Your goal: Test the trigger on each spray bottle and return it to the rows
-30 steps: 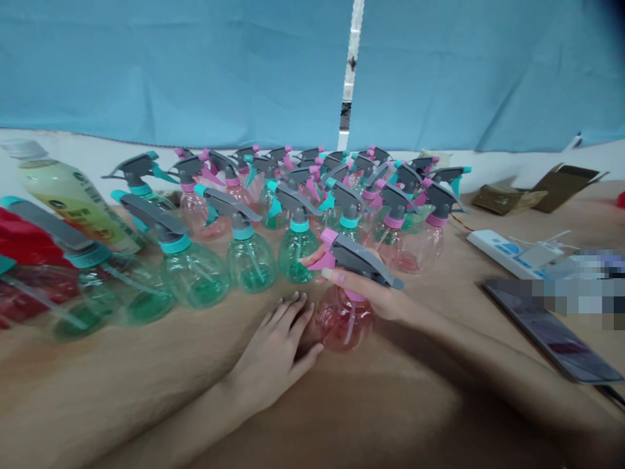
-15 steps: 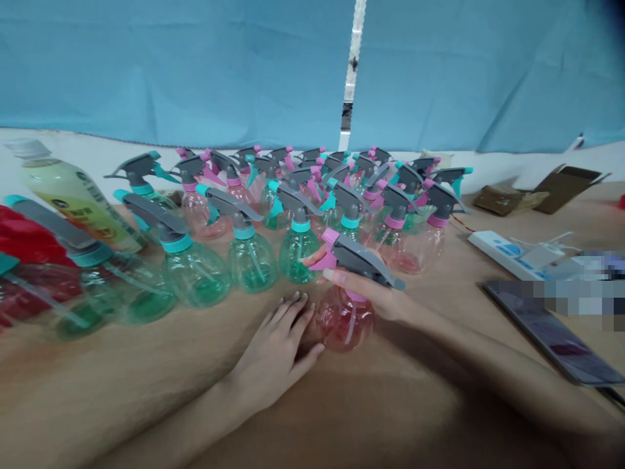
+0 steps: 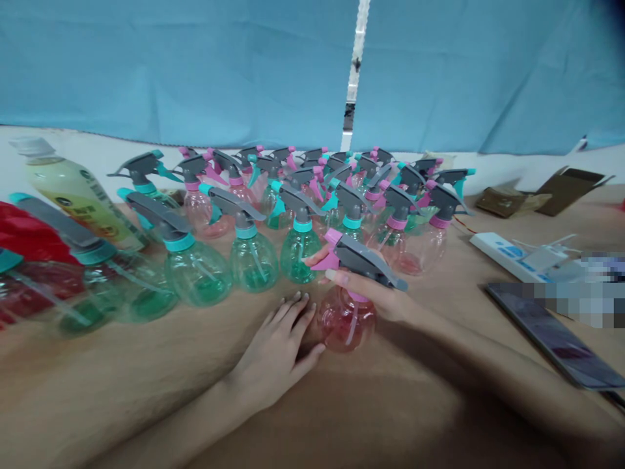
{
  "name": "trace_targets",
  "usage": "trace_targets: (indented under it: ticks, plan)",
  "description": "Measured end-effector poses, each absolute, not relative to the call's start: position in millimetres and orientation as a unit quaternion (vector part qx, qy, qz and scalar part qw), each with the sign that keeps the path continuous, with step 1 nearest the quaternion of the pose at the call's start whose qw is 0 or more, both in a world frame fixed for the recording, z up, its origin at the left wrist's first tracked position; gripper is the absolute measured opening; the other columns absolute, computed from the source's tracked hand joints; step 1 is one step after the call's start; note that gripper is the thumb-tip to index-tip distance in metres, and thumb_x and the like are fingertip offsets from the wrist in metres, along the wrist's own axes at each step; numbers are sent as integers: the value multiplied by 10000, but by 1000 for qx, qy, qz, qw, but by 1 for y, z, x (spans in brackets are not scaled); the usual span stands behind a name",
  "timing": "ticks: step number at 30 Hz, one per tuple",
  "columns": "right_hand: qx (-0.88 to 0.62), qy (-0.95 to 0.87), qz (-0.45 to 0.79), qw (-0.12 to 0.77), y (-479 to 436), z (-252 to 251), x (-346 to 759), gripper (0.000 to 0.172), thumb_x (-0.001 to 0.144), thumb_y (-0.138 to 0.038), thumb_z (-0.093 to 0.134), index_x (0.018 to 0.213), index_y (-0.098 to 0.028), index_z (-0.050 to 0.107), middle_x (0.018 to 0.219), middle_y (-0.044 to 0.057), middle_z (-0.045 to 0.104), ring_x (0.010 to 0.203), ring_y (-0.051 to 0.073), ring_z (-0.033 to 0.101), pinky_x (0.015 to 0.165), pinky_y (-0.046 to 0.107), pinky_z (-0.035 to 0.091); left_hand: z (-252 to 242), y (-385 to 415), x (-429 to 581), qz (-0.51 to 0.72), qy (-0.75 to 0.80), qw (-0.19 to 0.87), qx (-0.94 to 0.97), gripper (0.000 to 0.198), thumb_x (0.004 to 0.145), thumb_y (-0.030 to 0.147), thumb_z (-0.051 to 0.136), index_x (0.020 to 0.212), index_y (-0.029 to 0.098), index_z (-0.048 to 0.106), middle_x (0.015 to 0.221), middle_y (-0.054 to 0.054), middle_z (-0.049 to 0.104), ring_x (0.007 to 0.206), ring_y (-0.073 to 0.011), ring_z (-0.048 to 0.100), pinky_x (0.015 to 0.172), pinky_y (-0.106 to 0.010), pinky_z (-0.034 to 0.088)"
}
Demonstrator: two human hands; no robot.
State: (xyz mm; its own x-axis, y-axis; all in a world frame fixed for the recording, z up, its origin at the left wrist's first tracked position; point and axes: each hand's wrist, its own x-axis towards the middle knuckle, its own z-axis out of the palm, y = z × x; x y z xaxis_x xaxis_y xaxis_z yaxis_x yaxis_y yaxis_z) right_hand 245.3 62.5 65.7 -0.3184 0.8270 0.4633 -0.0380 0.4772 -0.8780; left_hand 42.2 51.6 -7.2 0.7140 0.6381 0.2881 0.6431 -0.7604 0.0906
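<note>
My right hand (image 3: 371,293) grips a pink-tinted plastic spray bottle (image 3: 346,319) just below its grey and pink trigger head, lifting the bottle's trigger toward the crowd of bottles. My left hand (image 3: 273,348) lies on the tan table (image 3: 371,417) with its fingers apart, its thumb right beside the lower side of that bottle. Just beyond both hands stand several green-tinted and pink-tinted spray bottles (image 3: 252,260) with grey triggers, packed closely together. Some lie tilted at the left.
A juice bottle (image 3: 83,195) and a red package (image 3: 34,241) lie at the left. To the right are a white power strip (image 3: 508,255), a dark tablet (image 3: 551,332) and cardboard scraps (image 3: 566,190). A blue curtain (image 3: 195,65) hangs behind.
The whole view has drifted slightly, shifting the background a little to the right. My hands and the held bottle stay in nearly the same pose.
</note>
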Motion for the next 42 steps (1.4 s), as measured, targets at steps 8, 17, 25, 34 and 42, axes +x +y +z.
trace_targets:
  ticks: [8,17,25,34,42]
  plan:
    - [-283,-693,423,511,63,66,245,142,820,-351,638,909,-241,641,1031,24,638,963,176,590,885,347,464,-7,52,42,-157,-346,0,-925,459,933,436,458,1276,133,501,1360,-155,496,1263,-303,441,1016,-469,379]
    - [-280,-690,422,517,62,67,245,128,813,-329,648,907,-242,646,1028,22,647,997,179,593,879,340,471,-5,51,43,-147,-347,1,-926,474,933,432,449,1257,93,513,1346,-184,502,1254,-315,445,1000,-482,394]
    - [-280,-691,427,511,62,66,245,154,823,-349,634,934,-244,640,1048,25,637,1006,183,584,898,352,471,-6,51,42,-161,-347,-7,-924,452,932,424,458,1270,128,506,1361,-158,496,1269,-304,438,1020,-475,377]
    - [-311,-697,403,505,63,63,244,113,868,-340,578,932,-253,609,873,-4,593,765,137,552,795,309,455,-6,51,42,-150,-349,-4,-925,479,929,432,476,1274,102,507,1361,-168,493,1263,-304,441,1023,-462,379]
    - [-339,-712,352,504,62,67,245,185,878,-417,548,875,-250,628,702,-18,547,691,149,537,692,299,441,-5,51,43,-139,-353,1,-925,499,927,435,477,1285,88,502,1377,-173,478,1272,-305,431,1032,-461,369]
